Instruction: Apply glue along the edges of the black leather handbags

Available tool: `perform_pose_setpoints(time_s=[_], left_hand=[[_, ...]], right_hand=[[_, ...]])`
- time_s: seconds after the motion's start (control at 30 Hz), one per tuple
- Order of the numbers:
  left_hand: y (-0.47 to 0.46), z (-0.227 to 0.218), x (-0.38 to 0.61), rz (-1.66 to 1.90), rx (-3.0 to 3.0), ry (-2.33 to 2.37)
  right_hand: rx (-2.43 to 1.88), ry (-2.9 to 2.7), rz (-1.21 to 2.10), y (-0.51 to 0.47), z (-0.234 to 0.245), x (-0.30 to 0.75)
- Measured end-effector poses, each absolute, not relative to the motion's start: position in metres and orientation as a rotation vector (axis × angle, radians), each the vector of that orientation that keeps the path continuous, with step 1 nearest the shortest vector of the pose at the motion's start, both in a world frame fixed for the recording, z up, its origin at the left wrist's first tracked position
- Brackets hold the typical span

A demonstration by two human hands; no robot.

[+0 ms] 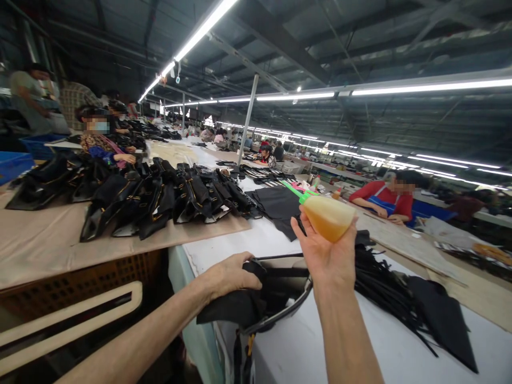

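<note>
My right hand (330, 250) holds up a translucent glue bottle (330, 216) with a green nozzle pointing up and to the left. Amber liquid fills the lower part of the bottle, which lies tilted across my palm and fingers. With my left hand (234, 277) I grip the edge of a black fabric bag piece (236, 308), thumb on the near side and fingers over the top. The piece stands open on the white tabletop (288, 352), its dark inside showing. A strip with an orange zipper hangs from its near end.
A long row of black sewn pieces (160, 197) covers the brown table at left. Black straps (388, 293) and a flat black panel (440, 314) lie at right. A pale slotted frame (72, 314) sits low left. Co-workers sit at both sides; one wears a red sleeve (368, 192).
</note>
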State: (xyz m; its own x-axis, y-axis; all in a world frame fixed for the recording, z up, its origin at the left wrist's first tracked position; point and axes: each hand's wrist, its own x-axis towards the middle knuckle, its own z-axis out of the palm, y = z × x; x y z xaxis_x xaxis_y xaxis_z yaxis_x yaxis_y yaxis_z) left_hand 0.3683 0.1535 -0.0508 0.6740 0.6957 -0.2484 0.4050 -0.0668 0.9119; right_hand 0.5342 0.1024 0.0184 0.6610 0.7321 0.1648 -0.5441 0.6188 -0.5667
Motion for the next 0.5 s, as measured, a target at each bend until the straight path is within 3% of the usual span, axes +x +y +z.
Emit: perform_pose_setpoints(time_s=[0.3, 0.5], left_hand=[[0.127, -0.09, 0.368, 0.478, 1.134, 0.708], [0.125, -0.084, 0.373, 0.729, 1.217, 0.622]], right_hand=[[-0.52, -0.401, 0.705, 0.109, 0.018, 0.52], [-0.543, -0.415, 0.673, 0.106, 0.017, 0.527]])
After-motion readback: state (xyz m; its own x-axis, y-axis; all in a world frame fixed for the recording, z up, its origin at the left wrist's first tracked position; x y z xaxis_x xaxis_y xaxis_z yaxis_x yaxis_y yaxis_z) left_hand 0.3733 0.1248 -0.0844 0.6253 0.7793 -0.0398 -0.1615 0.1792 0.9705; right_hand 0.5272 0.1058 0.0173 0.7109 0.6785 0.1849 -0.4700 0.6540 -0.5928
